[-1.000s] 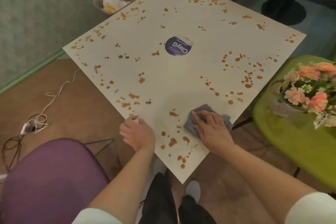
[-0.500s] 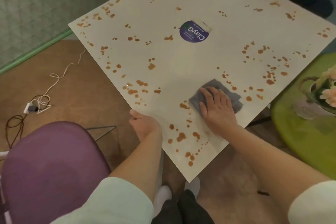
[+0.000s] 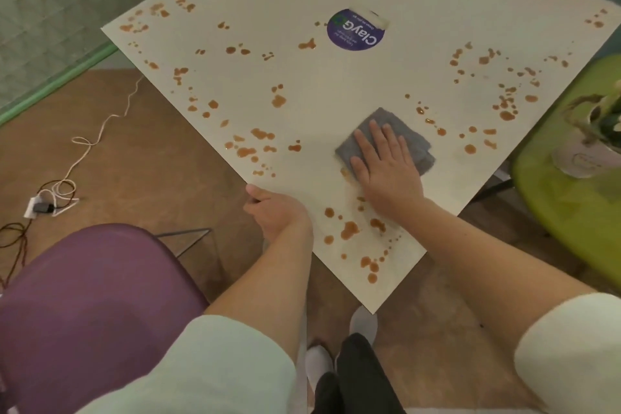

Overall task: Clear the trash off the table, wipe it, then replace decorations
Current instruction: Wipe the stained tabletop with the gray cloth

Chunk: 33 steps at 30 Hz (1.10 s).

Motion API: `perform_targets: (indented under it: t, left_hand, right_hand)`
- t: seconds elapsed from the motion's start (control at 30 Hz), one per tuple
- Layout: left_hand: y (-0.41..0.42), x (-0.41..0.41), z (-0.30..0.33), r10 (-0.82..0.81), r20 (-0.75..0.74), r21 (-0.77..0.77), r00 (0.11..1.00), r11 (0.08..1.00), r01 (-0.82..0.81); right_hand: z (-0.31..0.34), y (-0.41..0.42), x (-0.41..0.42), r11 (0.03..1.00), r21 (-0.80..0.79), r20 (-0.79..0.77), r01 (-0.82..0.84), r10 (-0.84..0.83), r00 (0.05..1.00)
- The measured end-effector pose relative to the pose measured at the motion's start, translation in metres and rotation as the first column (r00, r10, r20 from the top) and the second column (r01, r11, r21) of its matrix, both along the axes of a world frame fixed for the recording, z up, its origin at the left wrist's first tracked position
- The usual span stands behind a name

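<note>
Pressing flat on a folded grey cloth (image 3: pixel 386 141), the right hand (image 3: pixel 386 171) has its fingers straight and spread, so it pushes the rag rather than gripping it. Both sit on the white table (image 3: pixel 336 84) toward its nearest corner, on the near side of the purple round sticker (image 3: pixel 356 29). Left of the cloth, the left hand (image 3: pixel 275 212) rests at the table's near-left edge with the thumb on top; whether the fingers curl under the rim cannot be made out. Orange-brown spots (image 3: pixel 349 230) lie between the cloth and the nearest corner, and many more scatter out past the sticker to the far edges, so the wiping looks barely begun. Right of the table, a flower pot (image 3: pixel 584 158) stands on a green seat (image 3: pixel 571 212), apparently waiting to go back.

The likely trouble is smearing: one small cloth against this many wet-looking spots may drag streaks instead of lifting them. A flat, ungripped cloth could also slip out from under the palm or unfold. Hard strokes might rock the table if the left hand's hold is loose.
</note>
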<state>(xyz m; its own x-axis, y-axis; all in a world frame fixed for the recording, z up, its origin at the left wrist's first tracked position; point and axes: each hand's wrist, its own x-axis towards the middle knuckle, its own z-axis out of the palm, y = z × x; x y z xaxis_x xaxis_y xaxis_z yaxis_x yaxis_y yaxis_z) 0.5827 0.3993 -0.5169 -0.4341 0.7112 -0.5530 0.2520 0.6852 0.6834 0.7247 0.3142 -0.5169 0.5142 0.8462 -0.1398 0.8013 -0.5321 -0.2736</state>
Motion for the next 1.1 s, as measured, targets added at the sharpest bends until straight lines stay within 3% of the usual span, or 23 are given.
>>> perform_targets:
  t: [0.13,0.2,0.37,0.53,0.7,0.77,0.9,1.1]
  left_hand:
    - [0.003,-0.002,-0.003,0.027,-0.003,0.011,1.0,1.0,-0.027]
    - [0.002,-0.001,-0.002,0.029,-0.001,0.012,1.0,1.0,-0.029]
    - [-0.002,-0.001,-0.001,0.023,0.019,0.012,1.0,1.0,-0.023]
    - [0.002,0.002,0.004,0.009,-0.005,0.0,1.0,1.0,-0.009]
    - [0.0,0.001,0.005,0.006,0.004,-0.009,1.0,1.0,-0.006]
    - [0.001,0.0,0.006,0.008,0.016,-0.014,1.0,1.0,-0.008]
    - [0.002,-0.001,0.004,0.032,0.057,0.009,0.998,0.999,-0.033]
    - [0.001,-0.002,-0.001,0.036,0.09,0.032,0.995,0.999,-0.039]
  right_hand:
    - [-0.003,-0.028,-0.032,0.977,-0.001,0.011,-0.215,0.215,0.976]
    - [-0.002,-0.035,-0.02,0.971,-0.018,0.022,-0.237,0.237,0.971]
    - [-0.001,-0.013,-0.011,1.0,-0.004,0.008,0.001,-0.001,1.0]
    - [0.0,-0.061,-0.023,0.997,-0.016,0.0,-0.076,0.076,0.997]
    - [0.002,-0.064,-0.006,0.987,-0.055,0.018,0.15,-0.149,0.989]
    - [0.003,-0.063,-0.035,0.99,-0.031,-0.009,0.139,-0.139,0.99]
    - [0.005,-0.096,-0.058,0.995,-0.079,0.003,-0.064,0.065,0.998]
    - [0.002,-0.076,-0.04,0.987,-0.029,0.013,0.16,-0.16,0.987]
